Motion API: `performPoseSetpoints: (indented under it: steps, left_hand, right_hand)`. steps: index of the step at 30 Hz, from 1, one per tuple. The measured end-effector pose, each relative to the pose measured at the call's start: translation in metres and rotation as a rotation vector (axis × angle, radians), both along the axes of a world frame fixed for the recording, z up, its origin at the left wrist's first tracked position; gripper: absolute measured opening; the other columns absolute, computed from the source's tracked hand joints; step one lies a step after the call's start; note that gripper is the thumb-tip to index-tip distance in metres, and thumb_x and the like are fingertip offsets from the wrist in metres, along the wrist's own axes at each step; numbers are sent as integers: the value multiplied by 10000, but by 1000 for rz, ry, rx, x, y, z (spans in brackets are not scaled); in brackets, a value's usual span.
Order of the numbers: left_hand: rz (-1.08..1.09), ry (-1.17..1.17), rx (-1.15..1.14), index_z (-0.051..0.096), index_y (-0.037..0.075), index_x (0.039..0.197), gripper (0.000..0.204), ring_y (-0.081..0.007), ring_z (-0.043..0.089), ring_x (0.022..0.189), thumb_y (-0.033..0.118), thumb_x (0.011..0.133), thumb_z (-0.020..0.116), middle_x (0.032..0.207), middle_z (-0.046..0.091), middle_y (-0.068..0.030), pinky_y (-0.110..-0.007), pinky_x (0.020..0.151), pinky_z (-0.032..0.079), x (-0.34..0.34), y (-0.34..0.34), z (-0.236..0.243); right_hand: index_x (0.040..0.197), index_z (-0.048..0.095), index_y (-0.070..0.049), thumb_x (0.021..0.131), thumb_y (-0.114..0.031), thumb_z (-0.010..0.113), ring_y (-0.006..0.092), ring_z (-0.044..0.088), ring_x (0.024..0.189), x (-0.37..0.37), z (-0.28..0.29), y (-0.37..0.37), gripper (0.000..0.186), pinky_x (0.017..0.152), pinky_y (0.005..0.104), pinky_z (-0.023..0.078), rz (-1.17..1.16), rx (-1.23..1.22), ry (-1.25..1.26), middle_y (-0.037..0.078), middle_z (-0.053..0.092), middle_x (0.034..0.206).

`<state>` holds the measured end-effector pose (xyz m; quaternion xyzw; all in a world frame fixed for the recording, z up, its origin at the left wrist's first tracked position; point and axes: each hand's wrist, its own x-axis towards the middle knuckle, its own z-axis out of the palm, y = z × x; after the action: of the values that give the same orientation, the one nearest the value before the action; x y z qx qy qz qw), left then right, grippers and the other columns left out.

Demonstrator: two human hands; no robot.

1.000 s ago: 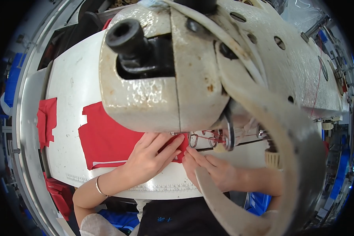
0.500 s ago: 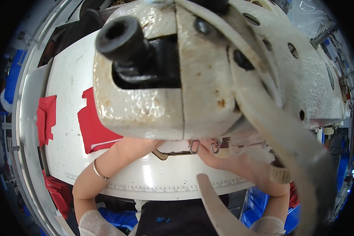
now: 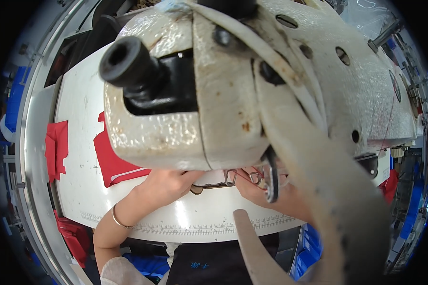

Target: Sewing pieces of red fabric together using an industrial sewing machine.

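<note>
A white sewing machine head [image 3: 152, 142] fills the upper middle and hides what lies under it. My left hand [image 3: 169, 183], with a bangle at the wrist, is at the head's lower edge. Its fingers are curled, their tips hidden, and I cannot make out what they hold. My right hand [image 3: 254, 191] is on the other side of the needle area, beside wire thread guides [image 3: 230, 177] with red thread through them. A dark metal lever [image 3: 272, 178] hangs in front of it, and its fingers are mostly covered.
Red fabric pieces [image 3: 116, 164] lie left on the white table [image 3: 185, 213], with another red piece [image 3: 57, 149] near its edge. A ruler strip runs along the near edge. A pale curved arm [image 3: 247, 237] rises in front, and a blurred pale band [image 3: 314, 152] crosses the right side.
The view has shifted, so the machine head sits further left and slightly lower. The dark lever now shows in front of my right hand. My left hand is more curled.
</note>
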<state>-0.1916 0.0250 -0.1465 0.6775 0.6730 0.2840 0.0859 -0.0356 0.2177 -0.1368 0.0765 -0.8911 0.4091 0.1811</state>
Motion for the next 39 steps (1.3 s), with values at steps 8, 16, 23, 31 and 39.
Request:
performPoseSetpoints:
  steps: [8, 16, 23, 31, 39]
  left_hand:
    - [72, 115, 37, 709, 26, 954, 377, -297, 640, 895, 12, 581, 654, 951, 662, -143, -407, 840, 503, 4, 8, 45]
    - [116, 199, 2, 705, 28, 956, 344, -322, 610, 997, 7, 616, 651, 1047, 641, -168, -442, 945, 446, 3, 12, 38]
    - [154, 225, 43, 688, 13, 938, 324, -329, 615, 955, -14, 620, 634, 1000, 644, -163, -441, 888, 467, -1, 11, 31]
    - [197, 243, 125, 645, -20, 828, 216, -351, 614, 815, -42, 614, 621, 878, 625, -162, -449, 765, 494, -5, 26, 25]
    - [179, 185, 80, 628, -23, 786, 173, -353, 601, 794, -45, 616, 646, 847, 604, -163, -434, 724, 495, -13, 29, 19]
  right_hand:
    - [913, 619, -36, 750, -68, 608, 289, 611, 760, 0, -18, -5, 167, 625, 404, 456, -69, 286, 36, 130, 624, 852]
    - [772, 583, 70, 778, -31, 549, 357, 554, 781, -5, -11, 5, 107, 682, 472, 421, -128, 573, 229, 219, 575, 863]
    - [881, 618, -19, 770, -93, 588, 305, 592, 732, -5, -12, 12, 136, 609, 426, 431, -85, 537, 157, 145, 612, 838]
    - [990, 653, -108, 762, -154, 627, 254, 630, 683, 4, 23, 12, 234, 537, 381, 441, -94, 553, 54, 71, 649, 812]
    - [857, 640, -140, 691, -146, 626, 246, 564, 554, 6, 4, 5, 167, 484, 405, 401, -245, 741, -63, 30, 597, 723]
